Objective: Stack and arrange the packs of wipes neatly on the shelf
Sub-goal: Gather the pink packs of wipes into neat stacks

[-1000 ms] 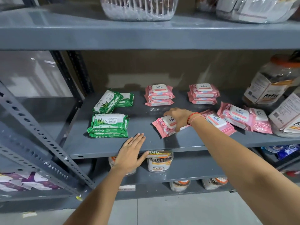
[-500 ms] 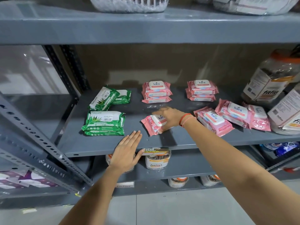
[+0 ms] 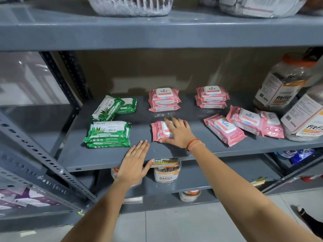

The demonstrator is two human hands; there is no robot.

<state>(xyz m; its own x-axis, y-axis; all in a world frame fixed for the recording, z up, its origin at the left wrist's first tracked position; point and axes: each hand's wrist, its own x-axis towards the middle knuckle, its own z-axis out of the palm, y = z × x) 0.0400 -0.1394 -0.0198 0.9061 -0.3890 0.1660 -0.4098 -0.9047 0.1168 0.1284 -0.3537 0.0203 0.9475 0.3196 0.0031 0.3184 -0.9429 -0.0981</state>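
In the head view, the right hand [image 3: 176,131] lies flat, fingers spread, on a single pink pack [image 3: 160,131] near the front middle of the shelf [image 3: 104,159], pressing rather than gripping it, with the pack under the fingers and jutting out to their left. The left hand [image 3: 134,163] rests open and empty on the shelf's front edge. The pack looks soft, light and slick-wrapped, probably best pinched by its long sides beside the stiff lid.
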